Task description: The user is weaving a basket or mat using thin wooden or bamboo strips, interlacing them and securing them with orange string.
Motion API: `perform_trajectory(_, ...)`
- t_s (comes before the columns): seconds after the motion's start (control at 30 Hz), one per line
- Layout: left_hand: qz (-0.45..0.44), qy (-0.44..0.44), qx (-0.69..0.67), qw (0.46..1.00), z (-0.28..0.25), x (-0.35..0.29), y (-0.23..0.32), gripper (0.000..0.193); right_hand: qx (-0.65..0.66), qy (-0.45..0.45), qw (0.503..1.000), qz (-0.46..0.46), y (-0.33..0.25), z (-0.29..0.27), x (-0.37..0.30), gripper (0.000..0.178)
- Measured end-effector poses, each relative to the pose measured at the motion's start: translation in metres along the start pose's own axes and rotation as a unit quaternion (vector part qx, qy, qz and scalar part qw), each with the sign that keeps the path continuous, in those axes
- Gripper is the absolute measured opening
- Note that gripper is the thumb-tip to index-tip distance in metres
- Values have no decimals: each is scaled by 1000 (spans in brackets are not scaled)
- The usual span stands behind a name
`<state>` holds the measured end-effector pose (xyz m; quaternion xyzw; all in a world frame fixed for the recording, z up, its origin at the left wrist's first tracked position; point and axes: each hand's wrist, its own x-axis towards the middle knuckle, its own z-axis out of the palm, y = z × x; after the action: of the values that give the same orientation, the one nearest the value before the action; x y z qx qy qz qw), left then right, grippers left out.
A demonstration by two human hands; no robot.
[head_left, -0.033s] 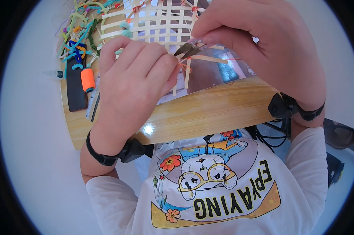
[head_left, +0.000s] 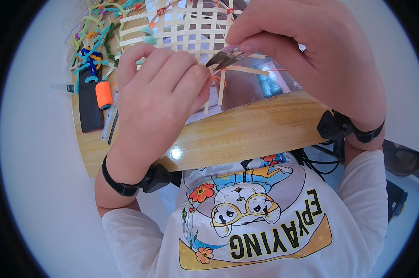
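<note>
A lattice woven of pale flat strips [head_left: 186, 32] lies in front of me, with red-orange thread knots at several crossings. My left hand [head_left: 160, 92] is closed over its near left part, knuckles up. Its fingertips meet beside an orange thread knot [head_left: 218, 79] at a near crossing; what they pinch is hidden. In my right hand [head_left: 306, 55] is a pair of small metal thread snips [head_left: 225, 58], held between thumb and fingers. Their blades point left, slightly apart, with the tips against my left fingertips just above the knot.
On the left of the wooden table [head_left: 255, 118] lie an orange thread spool [head_left: 104, 95], a ruler [head_left: 110, 121], a dark flat strip [head_left: 90, 104] and a heap of coloured pipe cleaners [head_left: 96, 41]. A shiny printed sheet [head_left: 246, 88] is under the lattice. Black cables [head_left: 318, 162] hang by the table's near edge.
</note>
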<state>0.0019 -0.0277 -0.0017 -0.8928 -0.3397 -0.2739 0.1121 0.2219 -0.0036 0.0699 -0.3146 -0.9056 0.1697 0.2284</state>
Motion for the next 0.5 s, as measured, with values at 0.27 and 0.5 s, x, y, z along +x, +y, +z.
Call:
perform_trajectory(0.27,4,8,-4,1000,1,-1,0,22,1,-1,1000,0,0,1,0,8)
perform_trajectory(0.5,5,6,-1,1000,0,-1,0,22,1,-3,1000,-1,0,1,0,8)
